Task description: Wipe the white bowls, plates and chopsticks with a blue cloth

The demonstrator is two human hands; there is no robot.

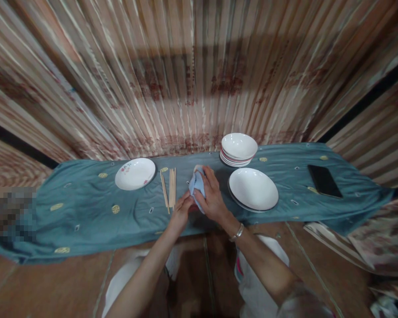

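The right hand is closed on a light blue cloth above the green tablecloth; the left hand meets it at seven o'clock, its grip hard to tell. From there, chopsticks lie at nine, bowls between one and two, a white dish at three.

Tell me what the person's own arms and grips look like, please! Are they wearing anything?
Both the left grip and right grip are gloveless. A shiny, silvery bracelet circles the right wrist. Farther up that arm, a dull greyish sleeve shows, rather blurry. The left forearm is bare, with no sleeve in view.
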